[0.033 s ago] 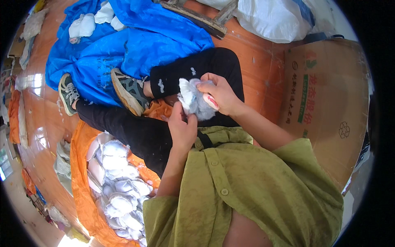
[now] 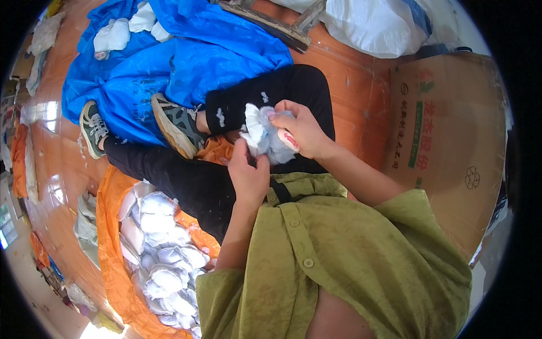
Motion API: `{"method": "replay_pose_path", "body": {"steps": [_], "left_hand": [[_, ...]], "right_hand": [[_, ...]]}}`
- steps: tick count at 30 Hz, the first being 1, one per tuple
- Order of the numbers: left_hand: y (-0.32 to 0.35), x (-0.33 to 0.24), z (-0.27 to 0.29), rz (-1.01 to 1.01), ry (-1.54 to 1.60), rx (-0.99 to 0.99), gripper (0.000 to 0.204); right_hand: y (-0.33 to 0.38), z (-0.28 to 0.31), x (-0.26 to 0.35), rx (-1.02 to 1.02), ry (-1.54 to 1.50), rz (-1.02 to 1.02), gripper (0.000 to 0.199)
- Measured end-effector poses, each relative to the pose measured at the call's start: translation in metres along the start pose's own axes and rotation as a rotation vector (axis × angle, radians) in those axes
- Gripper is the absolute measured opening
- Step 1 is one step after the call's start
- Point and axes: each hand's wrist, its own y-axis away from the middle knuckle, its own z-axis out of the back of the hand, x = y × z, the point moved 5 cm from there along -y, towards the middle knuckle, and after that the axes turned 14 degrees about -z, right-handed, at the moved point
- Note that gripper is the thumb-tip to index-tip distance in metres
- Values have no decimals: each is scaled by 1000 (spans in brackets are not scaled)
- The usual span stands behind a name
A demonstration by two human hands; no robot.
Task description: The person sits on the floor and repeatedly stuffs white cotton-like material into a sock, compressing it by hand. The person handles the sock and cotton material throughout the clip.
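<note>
Between the two hands, above the black trousers [image 2: 175, 172], sits a soft bundle made up of a white ruffled panel [image 2: 256, 127] and a mass of grey-blue fluff [image 2: 276, 151]. The panel forms the left side of the bundle, its long axis running roughly from far to near; the fluff lies against its right side. The right hand [image 2: 302, 131] grips the bundle from the right, thumb laid across the top and fingers curled narrow around it. A white item with a red mark [image 2: 289, 139] shows at the near side of this grip; its kind cannot be told. The left hand [image 2: 249, 174] is at the near left edge of the panel, thumb and forefinger slightly spread and pointing far. The fingertips meet the edge, but whether they pinch it cannot be told. Relative to these fingertips, the panel lies far and slightly right; the fluff lies right.

Beyond the lap, an orange sack [image 2: 109, 226] filled with pale cup-shaped pads [image 2: 169, 277] stands near left. A blue sheet [image 2: 189, 65] bearing white bundles [image 2: 113, 35] lies far left. A cardboard box [image 2: 446, 147] stands right; a white sack [image 2: 372, 28] rests far right.
</note>
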Motion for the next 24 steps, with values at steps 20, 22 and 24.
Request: {"method": "replay_pose_path", "body": {"steps": [20, 22, 24], "left_hand": [[7, 5, -9, 268, 406, -175, 24], [12, 6, -7, 253, 128, -120, 13], [20, 17, -11, 506, 301, -56, 13]], "right_hand": [[-3, 6, -6, 170, -281, 145, 16], [-3, 5, -1, 101, -207, 227, 20], [6, -9, 11, 26, 3, 329, 21]]}}
